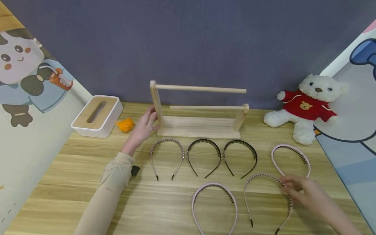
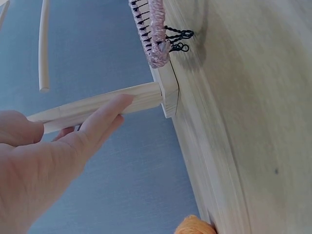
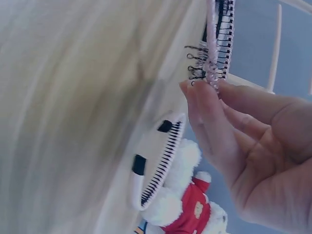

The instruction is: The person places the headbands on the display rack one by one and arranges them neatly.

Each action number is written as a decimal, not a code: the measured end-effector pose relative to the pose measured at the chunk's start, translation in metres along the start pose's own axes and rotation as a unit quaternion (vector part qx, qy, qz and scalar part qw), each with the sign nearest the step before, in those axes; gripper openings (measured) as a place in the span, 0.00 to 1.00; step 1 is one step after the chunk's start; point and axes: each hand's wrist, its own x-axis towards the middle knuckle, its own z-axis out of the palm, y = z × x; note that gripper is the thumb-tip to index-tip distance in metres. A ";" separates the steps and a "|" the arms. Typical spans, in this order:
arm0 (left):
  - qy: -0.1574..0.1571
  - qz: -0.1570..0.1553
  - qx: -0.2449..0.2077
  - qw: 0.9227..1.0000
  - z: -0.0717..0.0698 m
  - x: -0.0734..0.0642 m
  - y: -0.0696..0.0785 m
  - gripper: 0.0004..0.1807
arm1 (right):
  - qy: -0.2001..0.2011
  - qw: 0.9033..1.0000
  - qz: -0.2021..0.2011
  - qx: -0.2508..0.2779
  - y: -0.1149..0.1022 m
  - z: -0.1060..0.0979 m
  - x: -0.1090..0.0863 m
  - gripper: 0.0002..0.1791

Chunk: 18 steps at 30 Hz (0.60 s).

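Head view, pink toothed headband (image 1: 264,175), right fingers (image 1: 294,179) pinching it, left fingers (image 1: 148,114) clasping rack (image 1: 201,126)

Toothed pink headband (image 1: 263,175), front-right of wooden rack (image 1: 199,126)

Wood-grain table (image 1: 158,209), headbands (image 1: 204,140), wooden rack (image 1: 199,126), tissue box (image 1: 101,117), plush bear (image 1: 306,110)

Playroom-like corner: teddy bear (image 1: 305,109), cartoon walls (image 1: 32,73)
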 end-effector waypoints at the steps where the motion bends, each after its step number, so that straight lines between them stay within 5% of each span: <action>1: -0.001 0.000 -0.001 1.000 0.000 0.000 0.000 0.27 | -0.002 1.000 0.005 0.006 -0.001 -0.002 -0.001 0.11; 11: -0.001 0.001 -0.001 1.000 -0.002 0.000 -0.002 0.27 | 0.038 0.997 0.012 0.059 -0.012 -0.016 -0.007 0.11; 18: -0.002 0.002 0.000 1.000 -0.002 0.000 -0.003 0.27 | 0.085 0.995 0.012 0.047 -0.032 -0.024 -0.007 0.13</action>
